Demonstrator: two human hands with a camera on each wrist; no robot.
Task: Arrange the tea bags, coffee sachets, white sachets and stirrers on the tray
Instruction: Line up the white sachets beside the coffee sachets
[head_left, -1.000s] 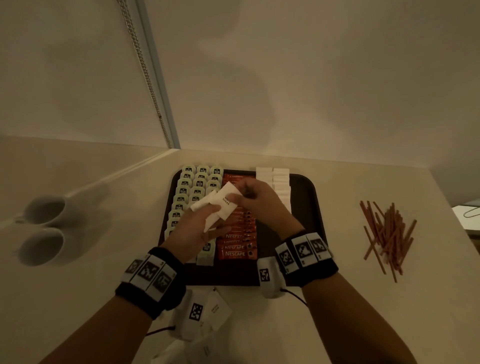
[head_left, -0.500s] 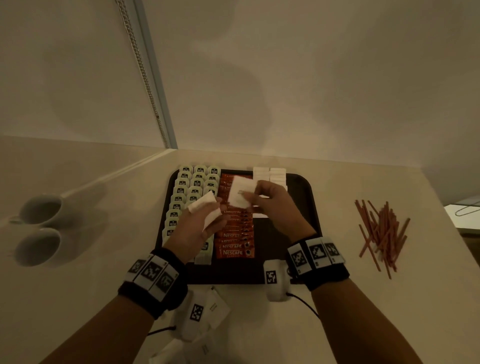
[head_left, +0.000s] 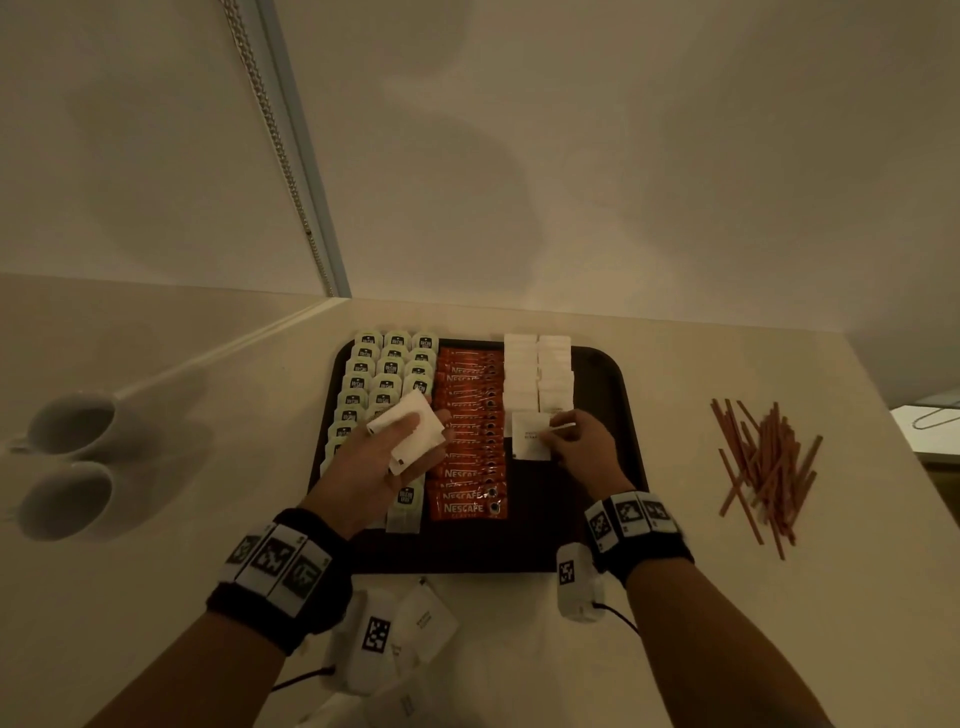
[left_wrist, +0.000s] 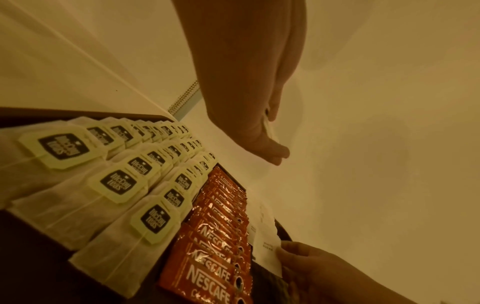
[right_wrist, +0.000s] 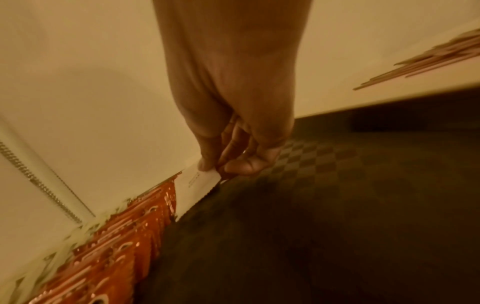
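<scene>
A dark tray (head_left: 613, 374) holds three rows of tea bags (head_left: 387, 364) on its left, a column of orange coffee sachets (head_left: 470, 395) in the middle and two columns of white sachets (head_left: 537, 369) at the back right. My right hand (head_left: 555, 435) pinches one white sachet (head_left: 530, 436) and holds it low at the near end of the left white column. My left hand (head_left: 400, 449) hovers over the tea bags, gripping a small stack of white sachets (head_left: 421, 426). Brown stirrers (head_left: 763, 462) lie in a loose pile on the table right of the tray. The right wrist view shows thumb and fingers (right_wrist: 244, 166) on the sachet (right_wrist: 197, 185).
Two white cups (head_left: 67, 457) stand on the table to the left. More white sachets (head_left: 423, 623) lie on the table in front of the tray, under my left wrist. A wall runs close behind the tray. The tray's near right part (right_wrist: 337, 205) is bare.
My right hand has drawn one white sachet off the left hand's stack and carried it right and down to the white column. The left hand has barely moved.
</scene>
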